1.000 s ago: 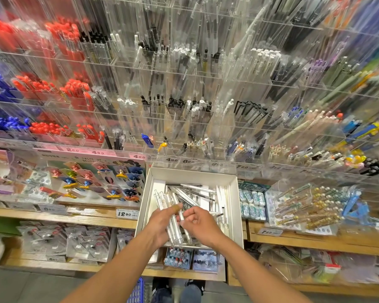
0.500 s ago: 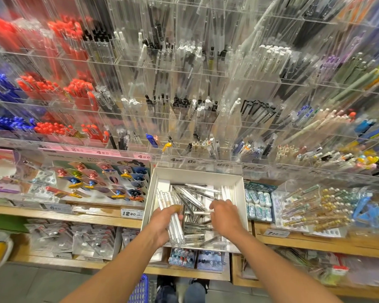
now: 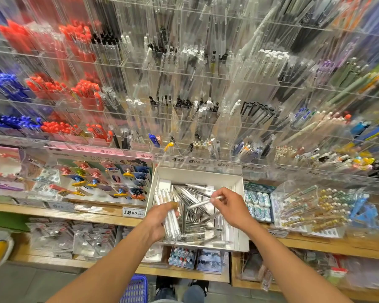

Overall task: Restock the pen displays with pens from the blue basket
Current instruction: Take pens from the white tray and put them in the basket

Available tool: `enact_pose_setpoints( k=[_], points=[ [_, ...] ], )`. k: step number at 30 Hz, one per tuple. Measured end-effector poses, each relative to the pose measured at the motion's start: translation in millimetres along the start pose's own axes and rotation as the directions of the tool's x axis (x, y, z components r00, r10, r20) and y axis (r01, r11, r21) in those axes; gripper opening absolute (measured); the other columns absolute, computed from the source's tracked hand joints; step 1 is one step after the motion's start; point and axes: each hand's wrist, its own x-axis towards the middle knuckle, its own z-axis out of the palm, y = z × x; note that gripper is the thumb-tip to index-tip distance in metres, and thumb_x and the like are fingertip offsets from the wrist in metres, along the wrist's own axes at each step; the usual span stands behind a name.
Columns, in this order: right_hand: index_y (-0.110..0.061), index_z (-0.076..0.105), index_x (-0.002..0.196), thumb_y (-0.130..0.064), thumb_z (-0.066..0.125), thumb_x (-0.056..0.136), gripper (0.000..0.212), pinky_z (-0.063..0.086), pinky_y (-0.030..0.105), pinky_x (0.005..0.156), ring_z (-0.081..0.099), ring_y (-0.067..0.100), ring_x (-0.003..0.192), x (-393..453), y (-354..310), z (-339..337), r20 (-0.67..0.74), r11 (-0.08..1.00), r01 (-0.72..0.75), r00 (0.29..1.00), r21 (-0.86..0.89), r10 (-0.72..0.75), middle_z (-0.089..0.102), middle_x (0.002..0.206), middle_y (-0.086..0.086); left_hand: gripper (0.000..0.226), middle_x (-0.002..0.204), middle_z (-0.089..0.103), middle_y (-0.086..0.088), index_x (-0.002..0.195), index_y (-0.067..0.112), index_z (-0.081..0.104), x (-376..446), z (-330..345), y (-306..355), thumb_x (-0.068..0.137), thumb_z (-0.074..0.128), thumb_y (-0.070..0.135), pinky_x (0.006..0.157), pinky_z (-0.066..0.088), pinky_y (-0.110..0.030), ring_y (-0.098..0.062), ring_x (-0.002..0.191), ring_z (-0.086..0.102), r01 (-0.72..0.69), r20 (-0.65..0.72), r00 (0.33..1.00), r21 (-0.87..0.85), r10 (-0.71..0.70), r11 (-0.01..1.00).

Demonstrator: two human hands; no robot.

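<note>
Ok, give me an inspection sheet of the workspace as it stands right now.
Surface: wooden shelf carrying an open white box.
Job's things: loose pens in clear sleeves lie jumbled in the box; corner of the blue basket shows on the floor below.
Clutter: carded goods left of the box, packets to its right, price tags along the shelf edge.
Hands: left hand grips a bundle of white pens; right hand pinches a single pen above the box.
Cables: nothing seen.
Surroundings: acrylic pen displays fill the wall above, red and blue pens at left; the picture is blurred towards the edges.
</note>
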Motion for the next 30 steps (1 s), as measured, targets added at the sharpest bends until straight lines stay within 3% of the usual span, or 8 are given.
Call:
enact_pose_setpoints(
  k=[3,6,12,17,21,23,25,30],
  points=[
    [-0.032,0.065,0.09,-0.029,0.063,0.093,0.005,0.038,0.022,0.055,0.043,0.004,0.057,-3,-21,-12,0.113,0.994,0.079,0.99,0.076,-0.088,0.053,0.069,-0.005,0.025,0.086,0.069,-0.012,0.108,-0.004,0.069,-9,1,9,0.086,0.073,0.008,0.045,0.054,-0.027,-0.029,0.07,0.066,-0.019,0.057,0.998,0.081,0.014,0.997],
    [-0.032,0.069,0.093,-0.03,0.065,0.092,0.005,0.037,0.024,0.057,0.045,0.008,0.06,0,-40,-14,0.239,0.988,0.114,0.961,0.105,-0.136,0.055,0.069,-0.007,0.036,0.099,0.066,-0.018,0.107,-0.004,0.065,-17,4,16,0.077,0.08,0.008,0.058,0.057,-0.034,-0.027,0.08,0.065,-0.063,0.159,0.987,0.153,0.038,0.986],
    [-0.016,0.059,0.098,-0.017,0.071,0.088,0.016,0.046,0.029,0.064,0.055,0.009,0.062,3,-62,-4,0.283,0.958,0.024,0.953,0.284,-0.108,0.057,0.069,-0.006,0.037,0.079,0.072,-0.007,0.105,0.005,0.068,-20,6,20,0.072,0.084,0.004,0.064,0.056,-0.03,-0.017,0.068,0.069,-0.161,0.403,0.913,0.199,0.069,0.967],
    [-0.013,0.055,0.1,-0.014,0.07,0.088,0.02,0.047,0.031,0.063,0.059,0.014,0.062,1,-61,2,0.285,0.935,-0.064,0.958,0.35,-0.041,0.06,0.066,-0.003,0.058,0.093,0.075,-0.01,0.113,0.007,0.071,-19,5,17,0.059,0.094,0.012,0.068,0.055,-0.029,-0.018,0.079,0.071,-0.184,0.468,0.881,0.212,0.066,0.96],
    [-0.008,0.052,0.107,-0.014,0.067,0.09,0.024,0.051,0.026,0.056,0.064,0.016,0.061,-4,-53,3,0.325,0.881,-0.167,0.945,0.442,0.016,0.071,0.082,0.009,0.067,0.116,0.072,-0.017,0.114,0.011,0.073,-15,7,11,0.052,0.098,0.018,0.09,0.054,-0.04,-0.03,0.105,0.069,-0.187,0.482,0.874,0.234,0.053,0.954],
    [-0.009,0.055,0.102,-0.015,0.06,0.095,0.011,0.053,0.028,0.059,0.065,0.018,0.065,-4,-44,3,0.284,0.917,-0.207,0.953,0.34,0.109,0.071,0.089,0.01,0.095,0.123,0.067,-0.02,0.126,0.003,0.064,-14,8,9,0.041,0.101,0.023,0.102,0.047,-0.046,-0.035,0.118,0.061,-0.155,0.394,0.917,0.22,0.057,0.963],
    [-0.009,0.059,0.094,-0.011,0.052,0.096,0.007,0.056,0.028,0.071,0.067,0.016,0.075,-5,-27,1,0.215,0.974,-0.225,0.952,0.009,0.218,0.069,0.098,0.007,0.106,0.13,0.061,-0.024,0.133,-0.004,0.053,-11,8,9,0.04,0.1,0.02,0.109,0.041,-0.051,-0.039,0.127,0.053,-0.115,0.333,0.942,0.179,0.05,0.977],
    [-0.006,0.067,0.096,-0.006,0.053,0.09,0.016,0.056,0.034,0.085,0.067,0.027,0.099,-18,9,11,0.385,0.799,-0.079,0.845,-0.596,0.372,0.068,0.104,0.01,0.034,0.079,0.068,-0.018,0.102,-0.003,0.06,-12,7,14,0.073,0.079,-0.001,0.06,0.058,-0.037,-0.027,0.068,0.068,-0.017,0.342,0.94,0.03,0.006,0.999]
  ],
)
